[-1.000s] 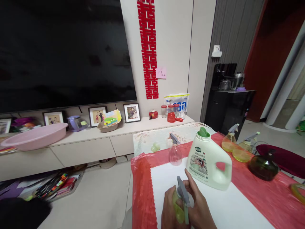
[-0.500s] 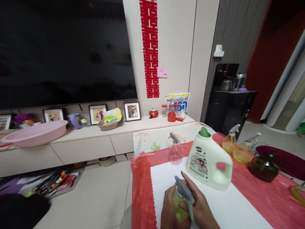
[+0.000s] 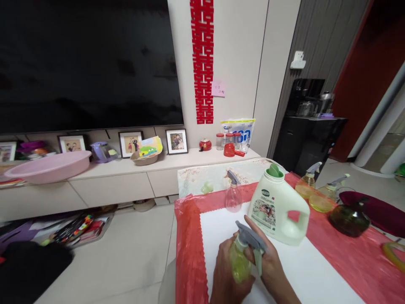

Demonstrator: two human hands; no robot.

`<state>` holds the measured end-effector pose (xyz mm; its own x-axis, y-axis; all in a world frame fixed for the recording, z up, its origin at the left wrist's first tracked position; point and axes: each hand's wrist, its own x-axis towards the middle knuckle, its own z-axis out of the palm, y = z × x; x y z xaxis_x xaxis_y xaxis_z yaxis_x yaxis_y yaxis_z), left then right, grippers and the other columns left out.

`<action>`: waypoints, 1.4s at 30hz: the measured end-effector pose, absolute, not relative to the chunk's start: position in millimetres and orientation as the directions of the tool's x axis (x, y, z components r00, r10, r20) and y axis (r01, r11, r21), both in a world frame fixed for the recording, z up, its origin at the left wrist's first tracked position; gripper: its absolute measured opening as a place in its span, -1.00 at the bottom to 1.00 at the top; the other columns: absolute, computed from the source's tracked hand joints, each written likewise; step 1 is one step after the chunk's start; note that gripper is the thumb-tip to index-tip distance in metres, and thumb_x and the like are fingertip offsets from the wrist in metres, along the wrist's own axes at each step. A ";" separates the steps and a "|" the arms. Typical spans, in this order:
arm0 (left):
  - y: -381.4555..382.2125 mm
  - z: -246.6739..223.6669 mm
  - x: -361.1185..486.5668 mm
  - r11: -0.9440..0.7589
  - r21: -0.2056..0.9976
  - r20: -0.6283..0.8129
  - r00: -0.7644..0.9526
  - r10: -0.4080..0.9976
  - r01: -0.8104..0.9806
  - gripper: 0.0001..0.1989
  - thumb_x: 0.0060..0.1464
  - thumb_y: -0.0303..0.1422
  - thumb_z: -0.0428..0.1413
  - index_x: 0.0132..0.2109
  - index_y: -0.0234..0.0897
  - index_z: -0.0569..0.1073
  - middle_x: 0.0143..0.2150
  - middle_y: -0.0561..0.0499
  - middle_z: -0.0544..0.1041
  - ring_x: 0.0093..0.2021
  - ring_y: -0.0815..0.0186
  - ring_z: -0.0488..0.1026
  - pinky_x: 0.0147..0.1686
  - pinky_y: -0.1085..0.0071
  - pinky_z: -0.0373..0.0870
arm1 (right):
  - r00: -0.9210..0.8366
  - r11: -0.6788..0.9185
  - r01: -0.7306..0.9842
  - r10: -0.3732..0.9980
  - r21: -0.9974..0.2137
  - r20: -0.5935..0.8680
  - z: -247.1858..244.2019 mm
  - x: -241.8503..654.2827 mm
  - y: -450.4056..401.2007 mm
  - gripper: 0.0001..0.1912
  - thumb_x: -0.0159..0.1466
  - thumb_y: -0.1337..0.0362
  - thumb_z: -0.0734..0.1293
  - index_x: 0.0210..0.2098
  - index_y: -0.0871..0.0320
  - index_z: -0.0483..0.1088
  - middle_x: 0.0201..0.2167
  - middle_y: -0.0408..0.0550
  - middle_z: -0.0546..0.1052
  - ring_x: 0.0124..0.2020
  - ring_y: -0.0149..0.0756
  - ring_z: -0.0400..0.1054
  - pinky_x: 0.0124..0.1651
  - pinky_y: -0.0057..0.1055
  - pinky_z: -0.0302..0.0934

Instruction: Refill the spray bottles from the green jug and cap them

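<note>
A small yellow-green spray bottle [image 3: 239,264] with a grey trigger head is held over a white sheet [image 3: 303,270]. My left hand [image 3: 223,268] wraps round its body. At the sprayer head, my right hand [image 3: 268,261] has its thumb and fingers closed about the neck and trigger, while the index finger stretches up alongside. Just beyond stands a large pale-green jug [image 3: 275,207] with a handle and a green cap set in its mouth. A clear pinkish spray bottle [image 3: 233,198] with a grey head stands at the sheet's far edge.
Red plastic sheeting [image 3: 190,240] covers the table. To the right are two yellow spray bottles [image 3: 305,184], a dark green bottle [image 3: 349,220] and a roll of tape [image 3: 394,253]. Behind, a low cabinet [image 3: 107,181] carries a pink basin [image 3: 47,166], framed photos and red-lidded jars.
The spray bottle and both hands have shifted slightly right and up, the sprayer head now tilting further right. The view has tipped down a little.
</note>
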<state>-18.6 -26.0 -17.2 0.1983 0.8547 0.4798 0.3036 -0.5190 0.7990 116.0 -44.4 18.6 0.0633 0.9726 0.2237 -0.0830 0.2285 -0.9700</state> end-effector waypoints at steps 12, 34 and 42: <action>-33.0 -12.4 -28.9 -0.384 0.885 0.317 0.262 0.911 0.263 -0.10 -0.25 -0.42 0.35 0.26 -0.22 0.17 0.17 -0.17 0.39 0.18 -0.01 0.42 0.20 -0.02 0.41 | 0.366 0.558 -0.180 0.802 -0.810 0.472 157.4 139.2 -50.0 -0.45 0.24 0.20 0.49 0.18 0.13 0.35 0.04 0.08 0.35 -0.12 -0.35 0.39 0.01 -0.27 0.44; -32.0 -9.1 -28.5 -0.369 0.890 0.295 0.279 0.914 0.267 -0.09 -0.27 -0.42 0.36 0.25 -0.25 0.17 0.16 -0.20 0.39 0.18 -0.04 0.40 0.21 -0.06 0.37 | -0.025 0.022 0.870 1.000 -0.493 0.000 15.0 143.6 36.0 -0.57 0.48 0.11 0.28 0.12 0.38 0.34 -0.04 0.06 0.33 0.05 -0.41 0.25 0.23 -0.33 0.26; -31.4 -13.1 -28.2 -0.377 0.886 0.306 0.270 0.913 0.270 -0.11 -0.25 -0.44 0.33 0.25 -0.20 0.15 0.15 -0.17 0.38 0.18 -0.03 0.40 0.20 -0.08 0.37 | 0.008 0.262 0.839 0.871 -0.478 0.492 58.8 162.7 -25.6 -0.62 0.47 0.14 0.18 0.07 0.25 0.45 0.01 0.02 0.37 0.05 -0.44 0.29 0.16 -0.50 0.24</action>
<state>-28.2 -31.4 -13.1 0.2696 0.9130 0.3062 0.2696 -0.3768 0.8862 162.7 -25.6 58.8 0.0083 0.8707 0.4917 0.8386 0.2618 -0.4778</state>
